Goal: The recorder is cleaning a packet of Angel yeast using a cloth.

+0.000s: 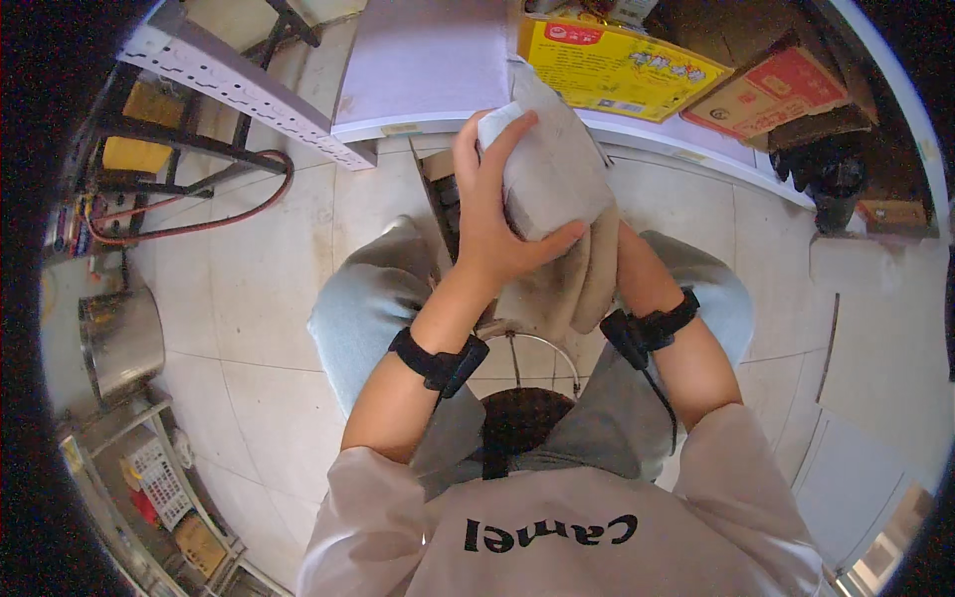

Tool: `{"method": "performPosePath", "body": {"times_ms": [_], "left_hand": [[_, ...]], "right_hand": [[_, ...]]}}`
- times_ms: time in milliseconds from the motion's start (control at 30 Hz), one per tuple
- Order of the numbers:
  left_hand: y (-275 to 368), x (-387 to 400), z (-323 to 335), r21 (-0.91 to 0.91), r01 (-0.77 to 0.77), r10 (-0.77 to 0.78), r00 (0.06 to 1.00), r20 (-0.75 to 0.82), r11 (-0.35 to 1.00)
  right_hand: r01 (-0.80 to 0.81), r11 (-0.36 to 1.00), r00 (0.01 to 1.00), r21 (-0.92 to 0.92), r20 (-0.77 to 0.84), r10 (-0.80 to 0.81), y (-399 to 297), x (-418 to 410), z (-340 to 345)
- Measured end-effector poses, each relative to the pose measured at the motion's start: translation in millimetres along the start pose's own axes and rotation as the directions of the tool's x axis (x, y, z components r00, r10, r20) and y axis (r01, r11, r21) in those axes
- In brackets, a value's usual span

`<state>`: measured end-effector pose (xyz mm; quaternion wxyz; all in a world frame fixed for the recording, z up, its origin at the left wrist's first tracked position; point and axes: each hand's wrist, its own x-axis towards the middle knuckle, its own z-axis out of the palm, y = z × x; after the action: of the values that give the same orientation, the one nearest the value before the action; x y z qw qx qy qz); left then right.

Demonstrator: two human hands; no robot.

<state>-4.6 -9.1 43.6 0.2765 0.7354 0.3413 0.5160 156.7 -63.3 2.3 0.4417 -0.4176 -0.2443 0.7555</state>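
Observation:
My left hand (496, 201) grips a pale, box-shaped bundle (556, 168), thumb along its near edge and fingers over its far left side. The bundle looks wrapped in whitish paper or cloth; its contents cannot be seen. A greyish-beige cloth (597, 276) hangs beneath and beside it. My right hand is hidden behind the bundle and cloth; only the wrist and forearm show, so its grip cannot be told. The bundle is held above the floor, between my knees and the front edge of a pale shelf (425, 67).
A yellow printed carton (619, 71) and a red-and-brown cardboard box (768, 93) stand on the shelf. At left are a perforated metal upright (231, 82), a red hose (186, 227) and a metal container (123, 339). A round stool (526, 418) is beneath me.

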Motion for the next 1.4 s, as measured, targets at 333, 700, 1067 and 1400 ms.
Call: {"method": "performPosePath", "body": {"times_ms": [333, 700, 1067, 1400], "left_hand": [[-12, -3, -2, -0.068, 0.030, -0.032, 0.999, -0.034, 0.997], [-3, 1, -1, 0.008, 0.022, -0.021, 0.999, -0.026, 1.000], [-22, -2, -3, -0.116, 0.070, -0.073, 0.997, -0.027, 0.991], [-18, 9, -6, 0.094, -0.027, 0.040, 0.989, -0.143, 0.995]], "right_hand": [[0.102, 0.992, 0.994, 0.077, -0.032, -0.100, 6, 40, 6], [0.175, 0.984, 0.975, -0.032, -0.136, -0.177, 4, 37, 17], [0.092, 0.992, 0.993, -0.089, -0.063, -0.098, -12, 29, 31], [0.177, 0.980, 0.984, -0.089, 0.050, -0.173, 16, 36, 6]]}}
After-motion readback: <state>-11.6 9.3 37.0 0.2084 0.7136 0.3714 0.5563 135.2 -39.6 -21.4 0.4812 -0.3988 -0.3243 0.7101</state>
